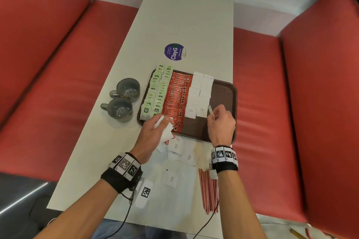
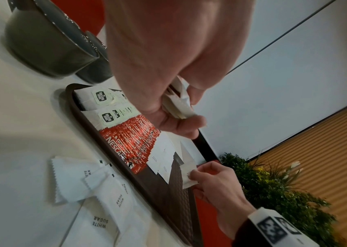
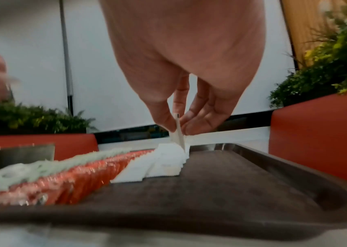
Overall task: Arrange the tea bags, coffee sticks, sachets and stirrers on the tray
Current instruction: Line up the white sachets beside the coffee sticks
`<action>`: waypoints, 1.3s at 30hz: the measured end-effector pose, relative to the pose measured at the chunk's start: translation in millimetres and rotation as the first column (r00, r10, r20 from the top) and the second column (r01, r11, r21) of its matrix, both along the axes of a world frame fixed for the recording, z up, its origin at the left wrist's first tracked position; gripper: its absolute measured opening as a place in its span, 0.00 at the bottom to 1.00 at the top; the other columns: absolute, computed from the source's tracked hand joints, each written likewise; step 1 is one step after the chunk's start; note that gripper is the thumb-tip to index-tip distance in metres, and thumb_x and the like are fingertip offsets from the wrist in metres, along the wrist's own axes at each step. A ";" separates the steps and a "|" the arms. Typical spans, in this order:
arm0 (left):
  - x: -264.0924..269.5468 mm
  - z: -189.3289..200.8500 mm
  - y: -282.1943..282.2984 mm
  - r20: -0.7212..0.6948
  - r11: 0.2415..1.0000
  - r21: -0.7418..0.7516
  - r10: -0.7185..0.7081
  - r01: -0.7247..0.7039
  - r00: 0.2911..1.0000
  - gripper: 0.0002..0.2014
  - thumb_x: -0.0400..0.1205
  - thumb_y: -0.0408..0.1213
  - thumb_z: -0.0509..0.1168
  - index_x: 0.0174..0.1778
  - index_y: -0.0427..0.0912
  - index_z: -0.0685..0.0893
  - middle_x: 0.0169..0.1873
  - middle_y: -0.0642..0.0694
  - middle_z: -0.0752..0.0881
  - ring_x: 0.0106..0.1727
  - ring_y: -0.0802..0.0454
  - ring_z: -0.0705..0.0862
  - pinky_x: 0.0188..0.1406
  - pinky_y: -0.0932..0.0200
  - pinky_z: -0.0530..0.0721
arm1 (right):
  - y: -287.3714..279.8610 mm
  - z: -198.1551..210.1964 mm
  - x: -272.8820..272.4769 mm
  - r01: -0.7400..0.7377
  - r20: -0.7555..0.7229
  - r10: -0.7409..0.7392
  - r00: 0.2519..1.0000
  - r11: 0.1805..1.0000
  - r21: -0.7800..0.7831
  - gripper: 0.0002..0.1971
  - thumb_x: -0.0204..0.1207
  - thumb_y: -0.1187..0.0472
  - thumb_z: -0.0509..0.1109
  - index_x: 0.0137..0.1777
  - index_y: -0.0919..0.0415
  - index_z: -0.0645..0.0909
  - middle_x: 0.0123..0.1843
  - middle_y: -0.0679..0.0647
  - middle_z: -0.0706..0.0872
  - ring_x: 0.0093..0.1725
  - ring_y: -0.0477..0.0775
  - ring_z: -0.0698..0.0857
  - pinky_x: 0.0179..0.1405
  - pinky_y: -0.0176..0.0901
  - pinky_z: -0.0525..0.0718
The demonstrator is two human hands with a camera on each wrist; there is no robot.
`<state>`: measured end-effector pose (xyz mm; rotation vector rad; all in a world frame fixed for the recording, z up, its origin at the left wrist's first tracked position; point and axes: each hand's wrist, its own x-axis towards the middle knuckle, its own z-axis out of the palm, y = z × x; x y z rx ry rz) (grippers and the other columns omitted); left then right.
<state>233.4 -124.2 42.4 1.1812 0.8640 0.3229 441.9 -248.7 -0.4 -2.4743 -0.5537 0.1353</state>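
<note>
A single white sachet [image 1: 211, 113] is pinched edge-on between thumb and fingertips of the right hand [image 1: 221, 125], held above the brown tray [image 1: 225, 91]. In the right wrist view the sachet hangs nearly upright, its lower edge just above the near end of the white sachet rows [image 1: 200, 95]; whether it touches them cannot be told.

The left hand [image 1: 155, 132] is curled round a small stack of sachets [image 1: 165, 129] at the tray's near left corner. More loose sachets [image 1: 181, 152] lie on the bench [image 1: 184, 17] at 6 o'clock from the tray, with red stirrers [image 1: 208, 190] further back at 5 o'clock.

On the tray, tea bags [image 1: 157, 91] fill the 9 o'clock side, coffee sticks [image 1: 177, 95] run beside them, and the sachet rows come next; the 3 o'clock strip is bare.

The coming move is judged to turn on this: the free end of the right-hand sachet row lies at about 10 o'clock from the right fingers and just below them, and the rows' long axis runs from 12 to 6. The right hand is the nearer. The sachet would probably need laying flat, overlapping the last one.
</note>
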 end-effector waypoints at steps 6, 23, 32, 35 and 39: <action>0.6 -1.5 1.7 -0.017 1.000 0.013 0.003 -0.003 1.000 0.09 0.94 0.39 0.66 0.56 0.41 0.90 0.59 0.35 0.88 0.45 0.42 0.93 0.32 0.51 0.86 | 25.9 -19.9 1.7 -0.052 0.016 0.057 0.998 0.972 -0.229 0.07 0.81 0.70 0.67 0.56 0.61 0.80 0.52 0.61 0.81 0.47 0.71 0.84 0.40 0.57 0.82; -3.5 -1.6 9.9 -0.025 1.000 0.002 0.012 -0.012 1.000 0.10 0.94 0.40 0.66 0.58 0.40 0.90 0.63 0.41 0.88 0.51 0.38 0.93 0.33 0.53 0.87 | 17.3 -41.4 4.1 -0.056 -0.207 0.038 0.978 0.995 -0.082 0.19 0.80 0.64 0.84 0.67 0.58 0.84 0.68 0.63 0.83 0.66 0.67 0.84 0.63 0.55 0.83; -1.2 0.3 8.7 0.035 0.991 -0.132 0.018 -0.014 0.999 0.12 0.94 0.40 0.64 0.66 0.39 0.88 0.60 0.38 0.89 0.53 0.39 0.92 0.36 0.52 0.88 | 24.9 -42.0 1.3 -0.022 -0.213 0.007 0.977 0.997 -0.067 0.17 0.82 0.62 0.83 0.67 0.61 0.85 0.68 0.63 0.83 0.64 0.65 0.85 0.62 0.52 0.82; -1.3 -3.1 10.5 0.104 0.970 -0.241 0.045 -0.019 0.994 0.14 0.95 0.34 0.58 0.71 0.34 0.85 0.59 0.35 0.89 0.54 0.36 0.90 0.34 0.51 0.88 | 24.0 -30.1 -3.2 0.003 -0.188 -0.001 0.982 1.000 0.011 0.16 0.83 0.57 0.82 0.66 0.60 0.86 0.65 0.61 0.84 0.61 0.63 0.85 0.58 0.49 0.80; 0.3 -4.2 7.9 0.133 0.951 -0.308 0.079 -0.035 0.988 0.15 0.96 0.32 0.56 0.76 0.37 0.81 0.66 0.34 0.88 0.57 0.39 0.91 0.40 0.48 0.91 | 22.7 5.3 -21.0 -0.021 -0.180 0.064 0.981 0.973 0.230 0.08 0.85 0.51 0.79 0.59 0.52 0.89 0.56 0.49 0.90 0.50 0.47 0.88 0.52 0.44 0.85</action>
